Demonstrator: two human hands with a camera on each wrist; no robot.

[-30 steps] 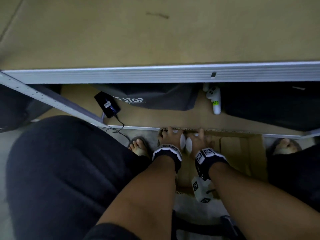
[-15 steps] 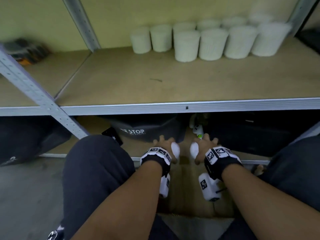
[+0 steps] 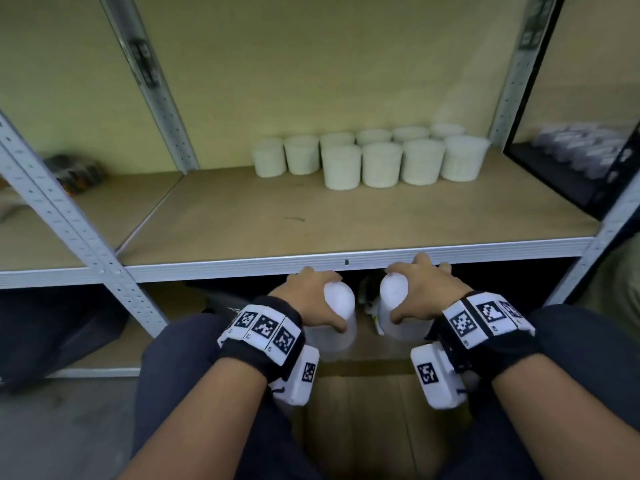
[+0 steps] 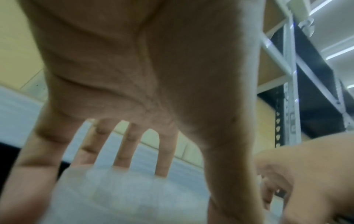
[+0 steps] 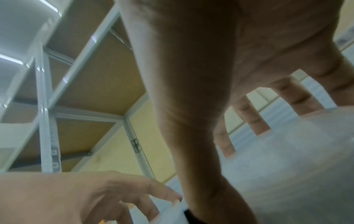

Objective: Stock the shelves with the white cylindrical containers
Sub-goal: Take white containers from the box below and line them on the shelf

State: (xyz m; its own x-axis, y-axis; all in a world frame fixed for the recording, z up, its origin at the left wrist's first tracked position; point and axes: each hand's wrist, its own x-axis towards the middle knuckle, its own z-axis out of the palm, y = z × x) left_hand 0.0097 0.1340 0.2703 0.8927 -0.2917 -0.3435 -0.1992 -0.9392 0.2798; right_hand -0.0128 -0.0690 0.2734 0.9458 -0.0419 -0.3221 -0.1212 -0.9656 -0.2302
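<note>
Each hand carries one white cylindrical container just below the front rail of the wooden shelf [image 3: 346, 261]. My left hand [image 3: 311, 299] grips the left container [image 3: 337, 306] from above, fingers spread over its lid [image 4: 118, 189]. My right hand [image 3: 420, 292] grips the right container [image 3: 394, 303] the same way, its fingers curled over the lid [image 5: 287, 159]. Several white containers [image 3: 381, 157] stand in two rows at the back right of the shelf.
Grey perforated uprights [image 3: 69, 216] frame the bay. Dark bags [image 3: 52, 327] lie on the lower shelf. An open cardboard box [image 3: 356, 403] sits on the floor between my knees. A black crate [image 3: 571, 168] stands in the bay to the right.
Both hands have risen from the cardboard box on the floor to just under the shelf rail, each holding a container. My head has tilted up, bringing the stocked shelf into view.
</note>
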